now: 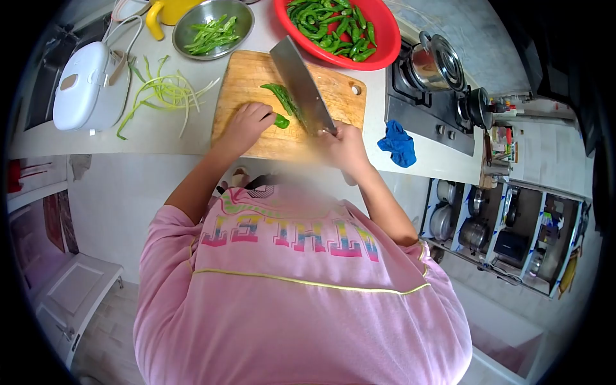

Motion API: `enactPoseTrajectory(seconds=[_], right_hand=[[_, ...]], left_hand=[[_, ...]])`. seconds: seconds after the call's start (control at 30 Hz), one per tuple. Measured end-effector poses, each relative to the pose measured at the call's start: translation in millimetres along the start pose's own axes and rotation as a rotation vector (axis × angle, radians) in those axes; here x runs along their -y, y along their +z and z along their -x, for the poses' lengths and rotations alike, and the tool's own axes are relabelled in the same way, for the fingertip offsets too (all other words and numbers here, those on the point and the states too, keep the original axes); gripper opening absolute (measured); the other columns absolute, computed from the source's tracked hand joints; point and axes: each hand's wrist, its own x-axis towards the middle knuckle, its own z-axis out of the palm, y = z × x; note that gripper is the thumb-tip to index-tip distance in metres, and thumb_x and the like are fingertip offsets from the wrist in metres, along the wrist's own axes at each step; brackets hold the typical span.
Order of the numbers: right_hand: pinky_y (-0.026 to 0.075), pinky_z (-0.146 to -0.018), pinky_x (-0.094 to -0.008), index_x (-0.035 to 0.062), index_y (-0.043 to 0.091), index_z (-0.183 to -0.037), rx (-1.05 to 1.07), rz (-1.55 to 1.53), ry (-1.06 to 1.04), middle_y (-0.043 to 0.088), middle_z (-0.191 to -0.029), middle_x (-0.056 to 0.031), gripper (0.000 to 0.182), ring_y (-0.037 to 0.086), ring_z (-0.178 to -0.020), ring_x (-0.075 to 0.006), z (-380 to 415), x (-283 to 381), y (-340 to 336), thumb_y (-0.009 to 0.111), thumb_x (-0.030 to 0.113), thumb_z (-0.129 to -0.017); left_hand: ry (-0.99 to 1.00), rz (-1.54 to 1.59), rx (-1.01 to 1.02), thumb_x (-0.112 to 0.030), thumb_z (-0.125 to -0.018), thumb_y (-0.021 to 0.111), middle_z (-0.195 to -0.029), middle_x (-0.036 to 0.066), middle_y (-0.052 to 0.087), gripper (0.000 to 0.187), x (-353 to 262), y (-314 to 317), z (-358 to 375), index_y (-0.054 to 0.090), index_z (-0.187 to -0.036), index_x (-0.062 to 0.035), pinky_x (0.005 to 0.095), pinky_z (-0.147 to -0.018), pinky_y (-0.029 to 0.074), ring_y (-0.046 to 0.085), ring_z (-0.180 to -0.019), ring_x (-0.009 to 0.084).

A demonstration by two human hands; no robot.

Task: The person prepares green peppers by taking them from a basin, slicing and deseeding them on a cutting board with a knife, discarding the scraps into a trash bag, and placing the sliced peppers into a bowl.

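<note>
Two hands work at a wooden cutting board (256, 83) in the upper middle of the frame. Left hand (247, 125) presses curled fingers on a green pepper (280, 99) — its length runs from upper left to lower right. Right hand (343, 144) grips a broad steel cleaver (301, 83), blade pointing up-left. Mirrored shirt letters — unreadable.

Large block letters in pink, yellow and blue run across the chest of the person's pink shirt (289, 282). Seen upside down, they seem to spell "ATHLETE", though some letters blur. No other writing is legible.
</note>
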Motion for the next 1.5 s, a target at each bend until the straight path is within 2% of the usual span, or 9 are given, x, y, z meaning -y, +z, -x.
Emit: enactPoseTrajectory(seconds=[0.07,0.1,0.2,0.33,0.6,0.93,0.97,1.1,1.5], right_hand=[[0.038,-0.048,-0.0265,-0.0033,0.061,-0.086,-0.041,0.005,-0.023,0.054,-0.059,-0.0014,0.012,0.045,-0.053,-0.0066,1,-2,-8,0.059,0.009,-0.084],[0.044,-0.057,-0.0381,-0.0033,0.062,-0.091,-0.053,0.012,0.021,0.056,-0.06,-0.0189,0.017,0.058,-0.056,-0.0272,6,14,-17,0.06,0.011,-0.082],[0.044,-0.057,-0.0364,-0.0032,0.062,-0.091,-0.023,-0.072,0.22,0.057,-0.062,-0.0186,0.016,0.057,-0.056,-0.025,7,23,-29,0.059,0.01,-0.082],[0.044,-0.055,-0.0361,-0.0019,0.062,-0.092,-0.049,-0.039,0.048,0.055,-0.059,-0.0182,0.016,0.056,-0.053,-0.0249,3,6,-25,0.059,0.011,-0.083],[0.046,-0.061,-0.0446,-0.0017,0.061,-0.075,0.178,0.393,-0.23,0.057,-0.064,-0.0242,0.02,0.058,-0.063,-0.0399,-2,7,-9,0.061,0.017,-0.08],[0.047,-0.065,-0.0481,-0.0021,0.059,-0.073,0.276,0.612,-0.257,0.059,-0.068,-0.026,0.027,0.06,-0.07,-0.0411,-15,28,-9,0.058,0.024,-0.079],[0.048,-0.065,-0.0478,0.0005,0.058,-0.076,0.31,0.651,-0.287,0.06,-0.068,-0.022,0.011,0.061,-0.07,-0.0392,-18,31,-5,0.055,0.011,-0.078],[0.05,-0.063,-0.0462,0.0018,0.059,-0.078,0.251,0.624,-0.305,0.06,-0.068,-0.0216,0.012,0.061,-0.068,-0.0384,-34,11,32,0.056,0.014,-0.078],[0.049,-0.064,-0.0484,0.0004,0.061,-0.081,0.328,0.693,-0.218,0.06,-0.067,-0.023,0.013,0.06,-0.067,-0.04,-14,45,-15,0.056,0.013,-0.078]], left_hand=[[0.037,-0.067,-0.052,-0.009,-0.076,0.053,-0.1,0.005,0.055,0.026,-2,-4,2,0.06,-0.101,-0.0061,0.0337,-0.081,0.044,0.053,-0.098,0.0214],[0.041,-0.083,-0.06,-0.009,-0.076,0.054,-0.099,0.004,0.055,0.025,-4,-8,2,0.06,-0.1,-0.0055,0.0332,-0.08,0.045,0.053,-0.097,0.0211],[0.061,-0.04,-0.02,-0.008,-0.075,0.055,-0.095,0.004,0.056,0.024,-7,-9,9,0.06,-0.099,-0.0036,0.0321,-0.076,0.046,0.054,-0.094,0.0208],[0.053,0.003,-0.067,-0.006,-0.075,0.057,-0.09,0.005,0.056,0.022,-10,-6,10,0.06,-0.096,-0.0026,0.03,-0.071,0.047,0.055,-0.089,0.0195],[-0.038,-0.075,-0.025,-0.007,-0.074,0.054,-0.087,0.001,0.057,0.023,-17,-2,11,0.06,-0.096,-0.0068,0.0263,-0.067,0.049,0.057,-0.083,0.0158],[-0.061,-0.114,-0.084,-0.008,-0.072,0.058,-0.093,0.0,0.062,0.023,-19,5,18,0.064,-0.095,-0.0094,0.0238,-0.064,0.051,0.06,-0.086,0.0133],[-0.065,-0.103,-0.087,-0.009,-0.073,0.059,-0.093,0.0,0.062,0.023,-19,7,20,0.064,-0.095,-0.0093,0.0238,-0.064,0.05,0.06,-0.086,0.0135],[-0.053,-0.079,-0.095,-0.009,-0.074,0.059,-0.093,0.001,0.062,0.021,-15,3,14,0.064,-0.094,-0.009,0.0236,-0.065,0.05,0.059,-0.087,0.0141],[-0.052,-0.056,-0.083,-0.007,-0.073,0.056,-0.092,0.001,0.06,0.025,-18,5,19,0.063,-0.096,-0.007,0.0239,-0.066,0.049,0.057,-0.084,0.0151]])
